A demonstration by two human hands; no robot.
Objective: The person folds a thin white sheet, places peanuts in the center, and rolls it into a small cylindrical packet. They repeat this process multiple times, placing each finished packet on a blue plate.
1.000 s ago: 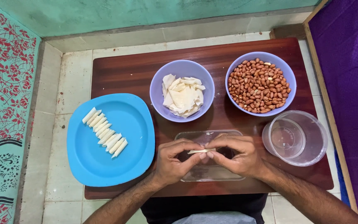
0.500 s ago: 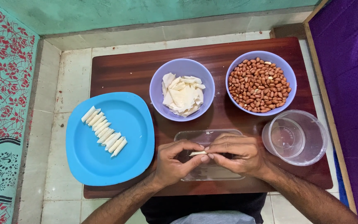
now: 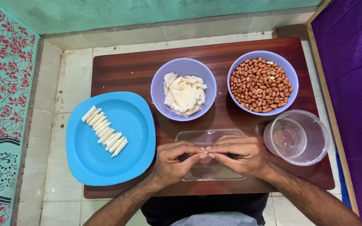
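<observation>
Hands (image 3: 208,157) two, bowls (image 3: 184,89) two, plate (image 3: 109,138) one.

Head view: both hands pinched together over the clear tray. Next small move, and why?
Probably carry the piece to the blue plate and lay it at the near end of the row of white rolls. The left hand and right hand meet fingertip to fingertip over the clear tray, hiding whatever they pinch, and the rolls lie side by side with bare plate beyond them.
</observation>
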